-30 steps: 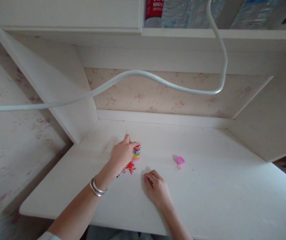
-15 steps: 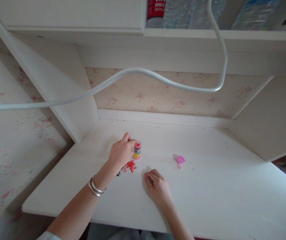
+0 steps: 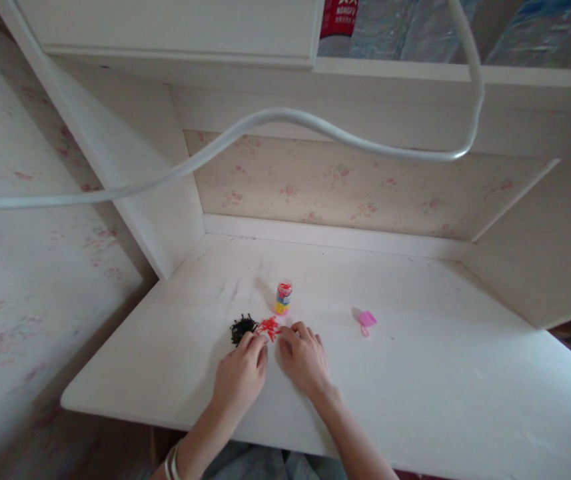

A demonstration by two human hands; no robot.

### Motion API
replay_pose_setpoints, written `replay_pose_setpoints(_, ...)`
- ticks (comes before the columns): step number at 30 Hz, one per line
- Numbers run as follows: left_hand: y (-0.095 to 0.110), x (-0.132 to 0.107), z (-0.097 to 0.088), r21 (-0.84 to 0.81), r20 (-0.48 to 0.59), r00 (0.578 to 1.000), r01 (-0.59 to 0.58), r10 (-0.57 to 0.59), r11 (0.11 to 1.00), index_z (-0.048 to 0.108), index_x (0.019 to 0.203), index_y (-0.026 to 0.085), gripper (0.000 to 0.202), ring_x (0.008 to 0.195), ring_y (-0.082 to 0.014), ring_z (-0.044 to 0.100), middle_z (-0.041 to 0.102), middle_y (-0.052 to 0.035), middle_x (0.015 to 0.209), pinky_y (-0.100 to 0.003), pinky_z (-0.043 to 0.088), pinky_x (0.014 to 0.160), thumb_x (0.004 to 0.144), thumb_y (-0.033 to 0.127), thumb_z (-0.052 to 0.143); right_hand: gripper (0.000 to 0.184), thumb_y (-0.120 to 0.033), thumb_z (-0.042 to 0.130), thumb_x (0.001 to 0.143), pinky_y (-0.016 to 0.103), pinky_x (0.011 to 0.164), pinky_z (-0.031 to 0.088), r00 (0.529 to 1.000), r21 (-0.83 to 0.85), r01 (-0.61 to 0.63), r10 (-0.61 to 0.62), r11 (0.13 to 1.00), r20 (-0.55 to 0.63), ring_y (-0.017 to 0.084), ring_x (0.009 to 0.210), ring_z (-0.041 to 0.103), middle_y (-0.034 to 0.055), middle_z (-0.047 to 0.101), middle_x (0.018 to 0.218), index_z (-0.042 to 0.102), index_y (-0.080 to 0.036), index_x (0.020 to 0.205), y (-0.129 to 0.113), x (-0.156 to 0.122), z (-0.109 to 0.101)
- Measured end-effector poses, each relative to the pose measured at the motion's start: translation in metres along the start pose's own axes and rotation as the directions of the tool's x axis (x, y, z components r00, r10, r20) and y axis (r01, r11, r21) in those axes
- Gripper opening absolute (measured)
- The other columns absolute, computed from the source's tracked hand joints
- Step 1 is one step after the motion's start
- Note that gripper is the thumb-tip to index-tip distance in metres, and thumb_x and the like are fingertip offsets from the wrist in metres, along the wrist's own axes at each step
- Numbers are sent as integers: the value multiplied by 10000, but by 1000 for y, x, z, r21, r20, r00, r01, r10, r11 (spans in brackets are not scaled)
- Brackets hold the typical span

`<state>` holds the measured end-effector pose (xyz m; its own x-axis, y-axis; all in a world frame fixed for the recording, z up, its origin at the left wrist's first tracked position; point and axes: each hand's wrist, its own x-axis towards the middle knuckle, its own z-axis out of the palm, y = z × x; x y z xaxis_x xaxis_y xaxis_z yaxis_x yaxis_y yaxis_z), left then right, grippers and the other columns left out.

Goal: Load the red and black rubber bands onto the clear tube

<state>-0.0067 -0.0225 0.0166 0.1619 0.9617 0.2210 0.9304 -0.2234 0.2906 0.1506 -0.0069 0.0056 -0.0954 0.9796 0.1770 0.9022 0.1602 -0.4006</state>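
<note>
A small loose heap of red rubber bands (image 3: 268, 327) lies between the fingertips of both hands. My left hand (image 3: 240, 370) is closed at the heap's near left side, thumb and fingers pressed together; what it pinches, if anything, is hidden. My right hand (image 3: 306, 357) rests on the table with curled fingers, its pinched tips on a red strand at the heap's right edge. Left of the red heap is a pile of black rubber bands (image 3: 242, 327), partly behind my left hand. Just behind stands a small clear jar (image 3: 284, 298) with a colourful label and red bands inside, its top uncovered.
A pink cap with a loop (image 3: 368, 319) lies to the right on the white table (image 3: 415, 373). Overhead, a white cable (image 3: 285, 117) crosses the view. A shelf above holds wrapped bottles (image 3: 382, 30). White side panels and a flowered back wall (image 3: 338, 180) enclose the table.
My left hand has let go of the jar and come down toward me beside the red bands, uncovering the black pile. My right hand has moved forward to the red heap. The view shifted slightly.
</note>
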Motion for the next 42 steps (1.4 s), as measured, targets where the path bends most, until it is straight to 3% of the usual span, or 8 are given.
replay_pose_setpoints(4,4,-7,15,76,12,999,44,-45,996,572,966,236,180,725,-161,656,633,-19,995,-247,436,559,905,310,420,218,-242,458,907,278,748,346,999,52,-2,4,999,-35,162,865,562,24,608,948,670,-282,940,-4,7,9)
replay_pose_setpoints(11,8,8,21,83,-33,999,15,-12,996,583,1048,225,270,796,-162,662,615,-55,1089,-242,459,554,937,287,344,284,-266,413,931,265,752,407,994,251,18,10,968,-111,162,812,578,49,609,896,689,-223,883,10,2,16)
replay_pose_setpoints(15,3,8,24,67,-41,999,-7,10,998,575,1075,222,279,826,-149,656,604,-57,1124,-226,463,567,938,219,331,336,-343,384,943,252,715,433,987,333,6,49,943,-155,155,779,581,59,599,902,686,-203,895,20,0,11)
replay_pose_setpoints(19,-4,2,21,69,-43,999,-20,23,997,571,1031,231,257,776,-140,649,622,-25,1022,-228,454,557,941,209,331,344,-394,408,931,245,659,429,971,358,-20,104,934,-215,133,694,562,47,594,875,690,-202,884,24,2,-7)
replay_pose_setpoints(25,-10,-18,22,62,-35,999,-13,15,998,587,945,253,241,680,-122,646,631,12,927,-235,411,511,950,268,346,325,-418,445,917,239,623,413,957,297,48,41,954,-287,105,618,522,28,599,875,708,-229,900,9,25,-53)
replay_pose_setpoints(29,-12,-30,26,3,-38,998,-42,42,999,594,982,257,227,728,-117,648,631,7,907,-229,420,561,946,262,370,312,-391,433,923,237,643,423,951,174,112,-55,978,-303,115,669,555,35,606,912,705,-238,918,-3,49,-73)
replay_pose_setpoints(36,-13,-29,24,-45,-7,998,-64,64,997,593,943,248,231,749,-123,633,619,4,894,-240,418,589,946,256,362,268,-320,445,921,238,711,419,972,-56,155,-163,986,-169,116,729,589,18,614,950,708,-267,917,-11,82,-83)
replay_pose_setpoints(42,-13,-30,22,-67,0,998,-62,62,996,600,943,245,249,740,-121,626,621,-13,891,-231,416,586,944,239,351,239,-305,492,890,241,722,418,981,-19,143,-144,990,-129,124,762,594,20,620,937,726,-272,926,-11,90,-75)
